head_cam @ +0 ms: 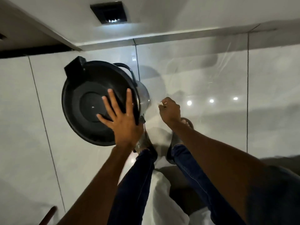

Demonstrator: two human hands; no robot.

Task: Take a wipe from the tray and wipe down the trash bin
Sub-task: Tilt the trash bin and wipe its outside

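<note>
Seen from above, a round trash bin stands on the tiled floor, with a black lid (90,88) and a steel body (143,96) showing at its right side. My left hand (121,117) lies flat on the lid's right half, fingers spread. To the right of the bin, my right hand (169,111) is closed around a small white wipe (161,103), of which only a corner shows. It is close to the steel side; contact with it cannot be told. No tray is in view.
Glossy grey floor tiles (227,95) reflect ceiling lights. A wall base (162,37) runs behind the bin, with a dark floor vent (108,13) beyond. My legs in dark jeans and my sandalled feet (175,140) are just below the bin. A brown stick end (50,213) shows bottom left.
</note>
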